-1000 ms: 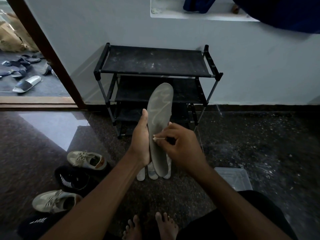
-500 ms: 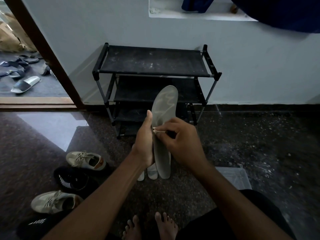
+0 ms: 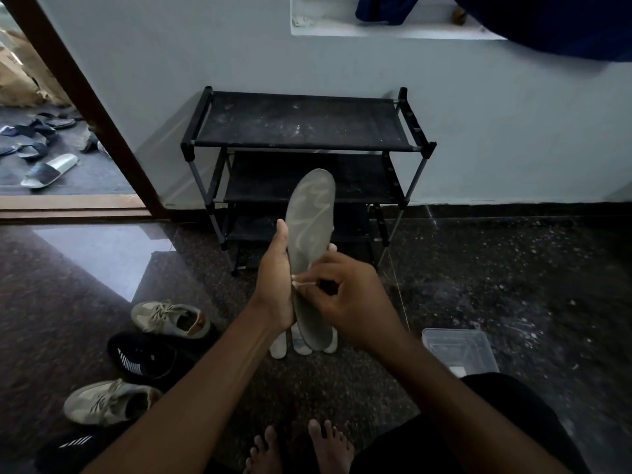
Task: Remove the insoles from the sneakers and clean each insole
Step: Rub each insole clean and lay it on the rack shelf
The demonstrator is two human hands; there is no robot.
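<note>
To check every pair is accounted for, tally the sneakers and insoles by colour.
Beige sneakers: 2
Black sneakers: 2
Grey insole: 1
White insoles: 3
Total: 8

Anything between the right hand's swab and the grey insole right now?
Nothing visible. The right hand pinches the swab, whose tip lies at the left edge of the grey insole, beside the left hand gripping it.

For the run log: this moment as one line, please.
stage: cleaning | left hand: grips grey insole toe-end up | right hand: pinches white-tipped stick against its edge | nearby: pale insoles on floor
</note>
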